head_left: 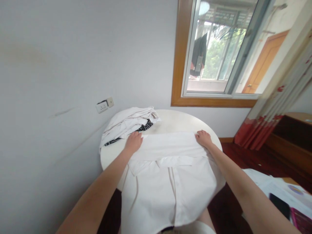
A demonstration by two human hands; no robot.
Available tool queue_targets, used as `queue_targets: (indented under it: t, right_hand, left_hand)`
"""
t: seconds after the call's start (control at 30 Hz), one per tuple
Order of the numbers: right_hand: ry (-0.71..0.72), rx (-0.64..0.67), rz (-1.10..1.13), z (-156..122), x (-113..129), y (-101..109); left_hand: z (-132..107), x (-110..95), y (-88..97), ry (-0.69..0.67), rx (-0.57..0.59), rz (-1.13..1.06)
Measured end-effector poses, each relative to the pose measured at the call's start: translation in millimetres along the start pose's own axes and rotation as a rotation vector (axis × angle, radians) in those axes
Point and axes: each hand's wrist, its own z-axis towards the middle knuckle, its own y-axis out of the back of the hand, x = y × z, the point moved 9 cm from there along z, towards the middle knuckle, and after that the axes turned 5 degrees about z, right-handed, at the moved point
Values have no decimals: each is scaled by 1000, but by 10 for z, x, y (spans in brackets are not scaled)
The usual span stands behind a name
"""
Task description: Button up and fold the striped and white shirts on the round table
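Note:
A white shirt [168, 182] lies spread over a round white table, with its lower part hanging over the near edge toward me. A front placket runs down its middle, and its far part is folded into a flat band. My left hand [133, 142] is closed at the left end of that band's far edge. At the right end my right hand [203, 138] is closed on the same edge, fingers bent over the cloth. The fingertips are partly hidden.
On the left of the round table [180, 118] lies a heap of white clothes [129, 120] with a black-and-white striped cloth [146, 126] under it. A wall socket [101, 106] is behind. Papers [273, 183] and a dark phone [279, 205] lie at lower right.

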Motion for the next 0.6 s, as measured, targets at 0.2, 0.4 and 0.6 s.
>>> queue_targets:
  t: [0.2,0.4,0.6]
  right_hand:
    - [146,216,44,-84,-21,59]
    - [164,327,25,153,69,333]
    - [-36,-59,27,495,265,881]
  left_hand:
    - [-36,209,-21,-75,214,-81]
    - [344,440,365,28,178,-99]
    - [641,327,945,153,-220,2]
